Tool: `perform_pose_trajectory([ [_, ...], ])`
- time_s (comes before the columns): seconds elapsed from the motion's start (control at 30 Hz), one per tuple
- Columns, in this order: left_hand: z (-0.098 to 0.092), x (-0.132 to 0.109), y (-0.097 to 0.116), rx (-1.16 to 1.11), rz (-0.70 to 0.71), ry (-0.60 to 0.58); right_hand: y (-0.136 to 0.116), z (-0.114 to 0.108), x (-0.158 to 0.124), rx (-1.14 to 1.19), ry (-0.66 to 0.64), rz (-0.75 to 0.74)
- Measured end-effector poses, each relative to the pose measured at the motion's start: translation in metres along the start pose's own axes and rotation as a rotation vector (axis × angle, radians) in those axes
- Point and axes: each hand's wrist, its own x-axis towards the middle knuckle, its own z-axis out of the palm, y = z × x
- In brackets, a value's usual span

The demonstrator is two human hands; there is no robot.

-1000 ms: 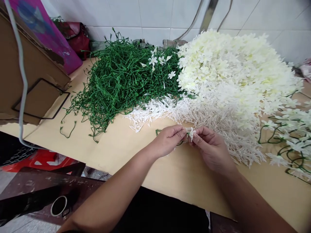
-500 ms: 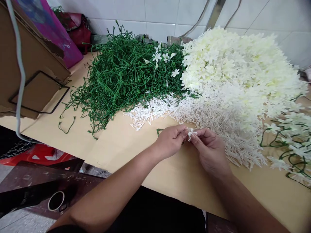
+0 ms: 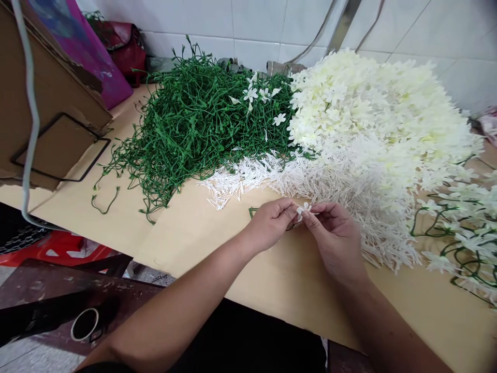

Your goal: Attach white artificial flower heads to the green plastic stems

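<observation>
Above the pale table, my left hand [image 3: 274, 220] is closed in a pinch on a thin green plastic stem [image 3: 252, 211], whose bent end sticks out behind the knuckles. A small white artificial flower [image 3: 304, 209] sits between the two sets of fingertips. My right hand [image 3: 334, 233] pinches this flower from the right with thumb and forefinger. Fingers hide where stem and flower meet. Just beyond the hands lies a heap of thin white sticks [image 3: 330, 178]. Farther back are a tangled pile of green stems [image 3: 194, 119] and a large mound of cream-white flowers [image 3: 368, 98].
Flowers joined to green stems [image 3: 466, 233] lie at the right. A cardboard box [image 3: 50, 103] with a grey cable in front stands at the left, near a red bag [image 3: 123, 46]. One loose stem [image 3: 105, 207] lies on the tabletop [image 3: 194, 238]. Behind is a tiled wall.
The flower has shifted slightly left and up at the fingertips, and its petals face differently. Both hands keep their pinch in nearly the same place. The view has moved slightly.
</observation>
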Motion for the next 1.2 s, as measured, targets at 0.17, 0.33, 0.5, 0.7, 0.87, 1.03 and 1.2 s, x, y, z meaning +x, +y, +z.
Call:
perform_pose_trajectory([
  [0.17, 0.0002, -0.0004, 0.0001, -0.002, -0.018, 0.014, -0.0018, 0.0006, -0.0033, -0.158, 0.022, -0.08],
  [0.33, 0.0004, -0.0018, 0.0034, 0.053, -0.037, 0.03, -0.0012, -0.0019, -0.0045, -0.24, -0.008, -0.117],
  [0.5, -0.0004, -0.0022, 0.0076, 0.113, -0.056, 0.03, 0.0002, -0.0072, -0.0036, -0.22, -0.046, -0.1],
  [0.7, -0.0021, -0.0022, 0.0058, 0.172, -0.013, 0.002, -0.0012, -0.0075, -0.0017, -0.235, -0.067, -0.098],
  [0.87, -0.0022, -0.0033, 0.0056, 0.225, 0.004, 0.002, -0.0033, -0.0058, -0.0029, -0.328, -0.091, -0.161],
  [1.03, -0.0023, -0.0037, 0.0067, 0.289, 0.019, -0.011, -0.0035, -0.0056, -0.005, -0.383, -0.125, -0.206],
  [1.2, -0.0034, -0.0026, 0.0052, 0.265, 0.028, -0.014, -0.0021, -0.0036, -0.0062, -0.333, -0.108, -0.158],
])
